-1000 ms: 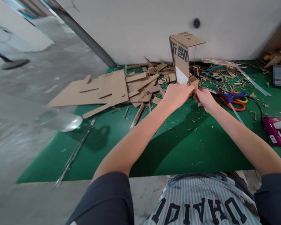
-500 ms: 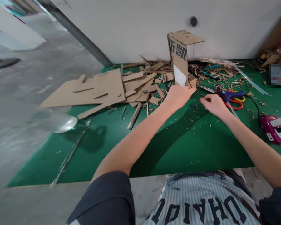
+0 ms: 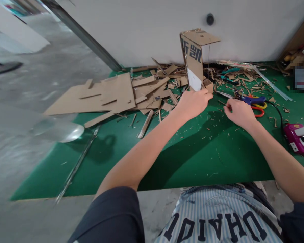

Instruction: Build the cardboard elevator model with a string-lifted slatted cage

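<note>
An upright cardboard structure (image 3: pixel 194 62) with printed characters and a flat overhanging top stands at the back of the green table (image 3: pixel 200 162). My left hand (image 3: pixel 194 102) is closed around its lower end, covering part of the base. A thin thread or wire hangs from the overhang. To the right, my right hand (image 3: pixel 239 112) is low over the table, thumb and fingers curled into a pinch; what they hold, if anything, is too small to make out. Just behind it lie scissors (image 3: pixel 259 110) with red and yellow handles and a blue hot glue gun (image 3: pixel 253 100).
Cardboard sheets and strips (image 3: pixel 116 91) pile up at the left rear. Teal pliers (image 3: pixel 229 80) lie among scraps. A magenta device (image 3: pixel 297 137) with a cord sits at the right. A clear plastic strip (image 3: pixel 77 165) crosses the left edge, near a transparent rounded object (image 3: pixel 62 131).
My right hand has moved a little to the right, away from the cardboard structure, its fingers still pinched. My left hand stays at the structure's base.
</note>
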`<state>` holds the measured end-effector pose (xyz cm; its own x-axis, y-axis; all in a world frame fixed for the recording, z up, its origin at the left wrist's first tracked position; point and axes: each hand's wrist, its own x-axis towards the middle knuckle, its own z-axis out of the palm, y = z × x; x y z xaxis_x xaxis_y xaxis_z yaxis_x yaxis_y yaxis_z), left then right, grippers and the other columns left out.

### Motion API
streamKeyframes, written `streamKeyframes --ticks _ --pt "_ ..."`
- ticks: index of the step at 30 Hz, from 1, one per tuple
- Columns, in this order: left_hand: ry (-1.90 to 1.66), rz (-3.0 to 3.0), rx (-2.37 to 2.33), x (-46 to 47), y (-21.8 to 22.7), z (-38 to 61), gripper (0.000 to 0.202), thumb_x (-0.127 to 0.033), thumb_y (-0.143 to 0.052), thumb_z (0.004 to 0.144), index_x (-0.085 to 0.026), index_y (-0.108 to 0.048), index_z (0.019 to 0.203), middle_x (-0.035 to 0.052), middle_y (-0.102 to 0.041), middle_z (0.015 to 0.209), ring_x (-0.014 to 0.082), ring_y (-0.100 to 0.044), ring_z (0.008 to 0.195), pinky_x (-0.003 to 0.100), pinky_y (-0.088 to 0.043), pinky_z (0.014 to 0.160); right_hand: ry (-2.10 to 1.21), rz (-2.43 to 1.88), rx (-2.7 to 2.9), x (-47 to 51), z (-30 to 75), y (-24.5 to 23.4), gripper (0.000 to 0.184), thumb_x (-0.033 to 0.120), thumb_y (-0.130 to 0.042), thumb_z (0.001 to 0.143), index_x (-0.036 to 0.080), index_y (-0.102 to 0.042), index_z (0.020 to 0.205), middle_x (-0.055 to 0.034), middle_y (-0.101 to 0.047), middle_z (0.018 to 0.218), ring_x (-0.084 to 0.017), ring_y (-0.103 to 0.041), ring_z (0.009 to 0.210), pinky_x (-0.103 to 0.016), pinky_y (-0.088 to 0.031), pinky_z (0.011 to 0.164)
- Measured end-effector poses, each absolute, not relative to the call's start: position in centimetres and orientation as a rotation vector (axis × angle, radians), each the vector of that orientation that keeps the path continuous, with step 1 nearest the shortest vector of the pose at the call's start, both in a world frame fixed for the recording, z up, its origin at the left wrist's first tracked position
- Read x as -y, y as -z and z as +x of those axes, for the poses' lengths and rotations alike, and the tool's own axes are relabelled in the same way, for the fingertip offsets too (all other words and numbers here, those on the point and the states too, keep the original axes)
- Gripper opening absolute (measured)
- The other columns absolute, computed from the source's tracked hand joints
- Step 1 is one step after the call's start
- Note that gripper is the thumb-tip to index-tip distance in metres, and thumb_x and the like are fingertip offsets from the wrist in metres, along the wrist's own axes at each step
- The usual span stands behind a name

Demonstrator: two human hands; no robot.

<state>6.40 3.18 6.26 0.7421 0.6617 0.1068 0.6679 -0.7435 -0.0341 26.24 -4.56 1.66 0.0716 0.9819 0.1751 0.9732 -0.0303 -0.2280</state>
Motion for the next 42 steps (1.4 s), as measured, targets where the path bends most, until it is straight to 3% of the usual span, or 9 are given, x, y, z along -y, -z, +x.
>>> streamKeyframes --ticks 3,8,11,16,22,26,34,39,42 --pt "0.406 -3.06 1.185 -3.4 -6.2 5.9 0.037 -0.02 -0.05 0.094 -0.022 -0.072 0.124 0.0079 -0.074 0.121 0.0228 -0.071 0.095 0.032 -0.052 0.078 -0.063 -2.062 1.948 4.5 26.2 -1.4 0.014 0.028 -0.05 0.098 0.019 -0.06 0.097 -0.0097 -0.07 0.101 -0.019 -0.058 0.074 -0.032 -0.026 0.058" --pt "1.229 -3.205 1.609 -3.5 -4.5 5.6 0.02 -0.025 -0.056 0.095 -0.016 -0.074 0.098 0.0071 -0.077 0.096 0.0132 -0.072 0.076 0.024 -0.054 0.072 -0.181 -1.868 2.06 4.2 26.5 -0.4 0.015 0.02 -0.046 0.098 0.017 -0.061 0.098 -0.0119 -0.068 0.105 -0.021 -0.06 0.083 -0.031 -0.036 0.067" --pt "1.613 -3.105 1.859 -3.1 -3.3 5.9 0.011 -0.018 -0.058 0.093 -0.017 -0.065 0.102 0.0052 -0.075 0.095 0.0109 -0.072 0.074 0.02 -0.054 0.067 -0.201 -1.694 2.162 4.0 26.6 0.1 0.016 0.018 -0.044 0.099 0.016 -0.06 0.098 -0.0122 -0.066 0.103 -0.021 -0.06 0.089 -0.032 -0.042 0.077" --pt "1.941 -2.942 2.173 -2.4 -1.7 6.4 0.029 -0.018 -0.065 0.092 -0.021 -0.045 0.112 -0.001 -0.074 0.089 0.0081 -0.068 0.063 0.019 -0.049 0.058 -0.309 -1.527 2.208 4.1 26.4 0.3 0.012 0.018 -0.048 0.097 0.018 -0.058 0.092 -0.0087 -0.065 0.098 -0.019 -0.059 0.086 -0.03 -0.042 0.076" --pt "2.027 -2.969 2.501 -2.0 -1.1 6.8 0.019 -0.023 -0.061 0.096 -0.017 -0.054 0.113 0.0057 -0.073 0.103 0.0054 -0.064 0.059 0.017 -0.04 0.049 -0.346 -1.465 2.095 4.4 25.9 -0.1 0.019 0.032 -0.052 0.099 0.02 -0.051 0.084 -0.003 -0.059 0.082 -0.015 -0.051 0.073 -0.029 -0.037 0.07" --pt "2.124 -2.972 2.582 -1.9 -1.0 6.8 0.013 -0.023 -0.058 0.097 -0.017 -0.064 0.107 0.003 -0.071 0.095 0.0034 -0.059 0.058 0.015 -0.038 0.049 -0.302 -1.467 2.119 4.5 25.6 -0.3 0.027 0.033 -0.044 0.102 0.021 -0.045 0.079 -0.0034 -0.055 0.08 -0.015 -0.047 0.074 -0.029 -0.034 0.072" --pt "2.099 -2.962 2.665 -2.5 -0.3 6.9 0.008 -0.026 -0.061 0.096 -0.018 -0.061 0.097 0.0018 -0.072 0.094 0.0029 -0.059 0.056 0.015 -0.04 0.049 -0.273 -1.631 2.002 4.1 24.8 -0.8 0.052 0.047 -0.044 0.103 0.021 -0.027 0.061 0.0003 -0.038 0.059 -0.013 -0.031 0.059 -0.031 -0.024 0.062" --pt "2.116 -2.963 2.649 -2.7 -0.4 6.8 0.01 -0.025 -0.064 0.095 -0.018 -0.06 0.1 0.0026 -0.075 0.093 0.0043 -0.061 0.051 0.018 -0.043 0.049 -0.317 -1.593 1.865 2.1 24.0 -1.9 0.033 0.029 -0.048 0.101 0.021 -0.041 0.07 -0.001 -0.052 0.068 -0.013 -0.046 0.066 -0.029 -0.035 0.069" --pt "2.134 -2.988 2.602 -2.7 -0.6 6.7 0.012 -0.024 -0.065 0.095 -0.017 -0.062 0.105 0.0031 -0.076 0.092 0.0051 -0.062 0.049 0.019 -0.045 0.048 -0.652 -1.59 1.698 0.4 23.0 -2.4 0.017 0.021 -0.049 0.099 0.02 -0.052 0.083 -0.0026 -0.06 0.074 -0.014 -0.056 0.067 -0.029 -0.043 0.069"
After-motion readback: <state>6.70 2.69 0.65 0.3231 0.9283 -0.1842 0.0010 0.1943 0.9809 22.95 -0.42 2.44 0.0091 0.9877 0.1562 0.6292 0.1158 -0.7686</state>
